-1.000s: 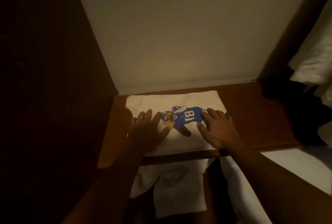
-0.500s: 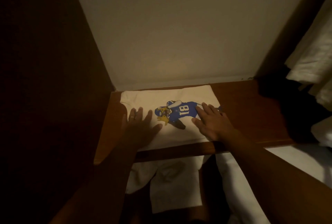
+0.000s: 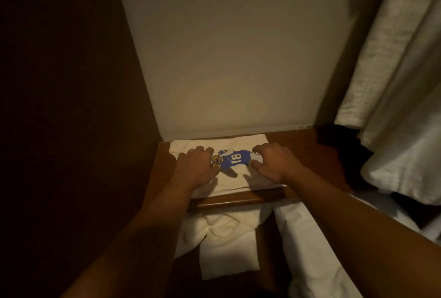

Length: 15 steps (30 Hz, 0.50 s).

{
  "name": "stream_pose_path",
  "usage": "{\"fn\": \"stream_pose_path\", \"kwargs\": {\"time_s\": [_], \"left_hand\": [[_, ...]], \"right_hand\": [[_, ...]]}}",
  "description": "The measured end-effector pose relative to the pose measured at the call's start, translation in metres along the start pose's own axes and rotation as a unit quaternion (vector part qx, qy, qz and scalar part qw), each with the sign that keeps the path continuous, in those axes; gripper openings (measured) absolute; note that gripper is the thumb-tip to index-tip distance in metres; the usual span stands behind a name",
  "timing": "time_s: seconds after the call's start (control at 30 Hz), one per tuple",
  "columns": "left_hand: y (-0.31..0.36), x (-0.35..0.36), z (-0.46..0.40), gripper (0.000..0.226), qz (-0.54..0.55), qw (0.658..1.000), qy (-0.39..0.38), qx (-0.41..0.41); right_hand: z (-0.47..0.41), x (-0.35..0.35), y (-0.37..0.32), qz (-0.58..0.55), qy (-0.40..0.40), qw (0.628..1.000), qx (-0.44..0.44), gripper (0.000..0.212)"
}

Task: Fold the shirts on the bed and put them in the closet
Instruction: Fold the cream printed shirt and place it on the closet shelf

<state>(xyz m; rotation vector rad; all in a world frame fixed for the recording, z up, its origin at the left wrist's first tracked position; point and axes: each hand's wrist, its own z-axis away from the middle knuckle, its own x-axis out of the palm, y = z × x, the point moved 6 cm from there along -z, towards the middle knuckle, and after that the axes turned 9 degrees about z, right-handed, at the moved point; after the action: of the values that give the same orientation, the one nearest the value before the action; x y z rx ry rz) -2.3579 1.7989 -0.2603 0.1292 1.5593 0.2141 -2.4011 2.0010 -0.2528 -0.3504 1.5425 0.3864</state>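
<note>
Half a second ago both hands lay flat with fingers spread on the folded shirt; now the fingers have curled and the knuckles have risen, which suggests the smoothing is done and the hands are coming off. The left hand rests on the cloth at the print's nine o'clock, fingers bent, holding nothing. The right hand arches at three o'clock, gripping nothing I can see. The shirt lies on the closet shelf, against the back wall at twelve o'clock.

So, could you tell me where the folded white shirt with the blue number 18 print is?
In the head view, the folded white shirt lies on the wooden closet shelf, at its left end, against the back wall.
</note>
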Motion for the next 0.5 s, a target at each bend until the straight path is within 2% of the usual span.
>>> {"fn": "stream_pose_path", "kwargs": {"time_s": [0.27, 0.4, 0.5], "left_hand": [[0.031, -0.046, 0.039, 0.050, 0.027, 0.999, 0.021, 0.010], [0.043, -0.066, 0.049, 0.048, 0.042, 0.999, 0.005, -0.015], [0.052, -0.108, 0.065, 0.050, 0.056, 0.997, -0.026, -0.036]], "right_hand": [[0.045, -0.047, 0.003, -0.022, 0.044, 0.999, 0.004, 0.049], [0.051, -0.071, 0.002, -0.040, 0.021, 0.999, -0.002, 0.048], [0.060, -0.112, -0.001, -0.063, -0.019, 0.998, -0.001, 0.045]]}}
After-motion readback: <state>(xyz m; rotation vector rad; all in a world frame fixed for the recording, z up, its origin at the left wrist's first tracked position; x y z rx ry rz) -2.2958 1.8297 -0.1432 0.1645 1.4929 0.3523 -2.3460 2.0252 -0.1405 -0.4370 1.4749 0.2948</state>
